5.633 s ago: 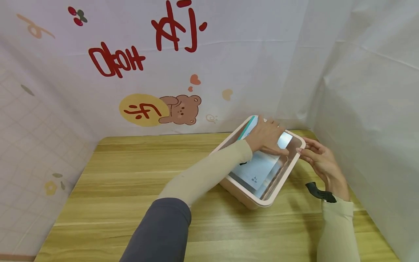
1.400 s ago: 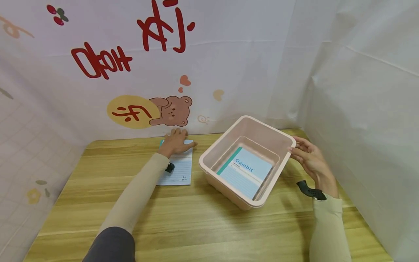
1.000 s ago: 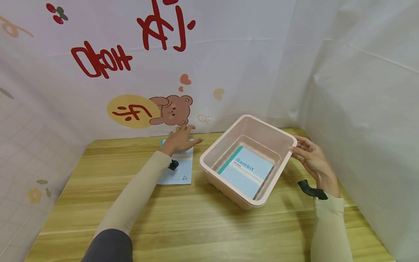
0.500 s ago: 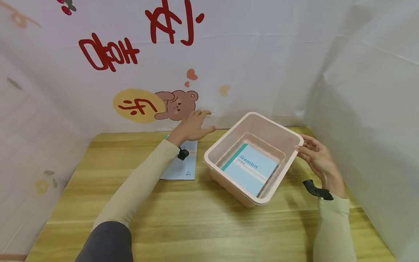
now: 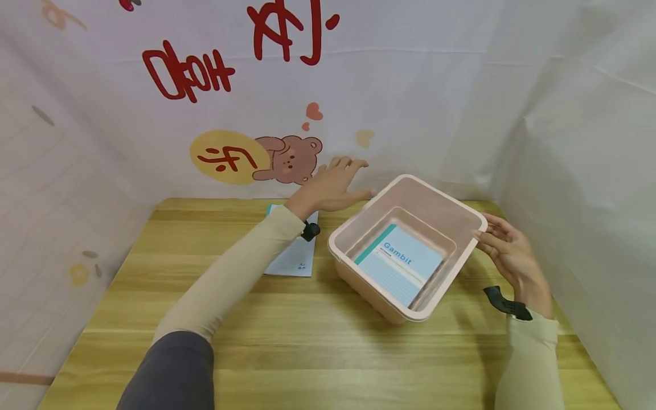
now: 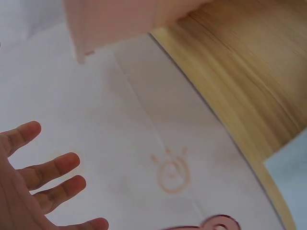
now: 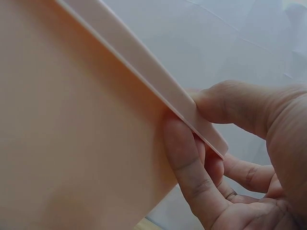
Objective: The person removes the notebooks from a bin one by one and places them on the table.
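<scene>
A pale pink plastic basin stands at the right of the table, tilted a little, with a light blue "Gambit" notebook flat on its floor. My right hand pinches the basin's far right rim; in the right wrist view the thumb lies over the rim and the fingers under it. My left hand is in the air left of the basin, fingers spread and holding nothing. Below its wrist a second light blue notebook lies on the table, partly hidden by the forearm.
The wood-grain table backs onto a white printed wall sheet with red characters and a bear. Another white sheet stands close along the right side, beside the right hand.
Earlier the left hand held a notebook inside the basin; then that notebook lay on the table under it. Since then the hand has lifted off and moved right toward the basin. Right hand stays on the rim.
</scene>
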{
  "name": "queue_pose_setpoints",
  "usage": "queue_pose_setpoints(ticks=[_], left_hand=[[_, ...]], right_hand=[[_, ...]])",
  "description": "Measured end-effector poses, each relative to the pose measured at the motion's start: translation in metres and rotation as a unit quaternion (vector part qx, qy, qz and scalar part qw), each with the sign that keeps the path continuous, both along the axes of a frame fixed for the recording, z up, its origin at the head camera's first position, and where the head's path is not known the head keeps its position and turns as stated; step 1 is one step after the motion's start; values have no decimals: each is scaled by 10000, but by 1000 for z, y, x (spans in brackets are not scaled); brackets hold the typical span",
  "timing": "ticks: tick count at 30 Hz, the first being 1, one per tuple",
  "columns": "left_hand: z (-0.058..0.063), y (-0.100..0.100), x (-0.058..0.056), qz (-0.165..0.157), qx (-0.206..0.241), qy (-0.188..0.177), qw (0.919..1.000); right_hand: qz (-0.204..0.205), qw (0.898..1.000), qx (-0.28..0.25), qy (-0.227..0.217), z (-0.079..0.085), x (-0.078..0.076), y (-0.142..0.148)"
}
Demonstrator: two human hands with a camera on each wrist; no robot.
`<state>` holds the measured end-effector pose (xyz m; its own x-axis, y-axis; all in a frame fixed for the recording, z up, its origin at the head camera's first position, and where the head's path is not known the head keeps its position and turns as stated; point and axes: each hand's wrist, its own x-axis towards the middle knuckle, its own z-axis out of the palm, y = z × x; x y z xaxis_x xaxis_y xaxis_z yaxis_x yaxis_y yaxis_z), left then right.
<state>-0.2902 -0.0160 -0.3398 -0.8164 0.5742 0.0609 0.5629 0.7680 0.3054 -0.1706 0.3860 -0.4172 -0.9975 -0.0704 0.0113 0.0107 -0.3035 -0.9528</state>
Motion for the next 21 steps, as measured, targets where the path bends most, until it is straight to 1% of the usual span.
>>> queue_pose_setpoints(ticks=[5, 10, 13, 16, 21], left_hand=[[13, 17, 6, -176, -107, 94, 9997], [20, 34, 13, -282, -158, 201, 9993], [23, 46, 18, -326, -158, 222, 9991], [25, 59, 22, -367, -224, 332, 9985], [25, 82, 30, -404, -588, 578, 9958]], right_hand=[[26, 10000, -77, 39, -1, 1, 1], [35, 9999, -123, -5, -1, 2, 2], [55, 9999, -110, -8, -1, 2, 2], [79, 9999, -101, -1, -1, 1, 1], [50, 9999, -107, -5, 0, 0, 1]])
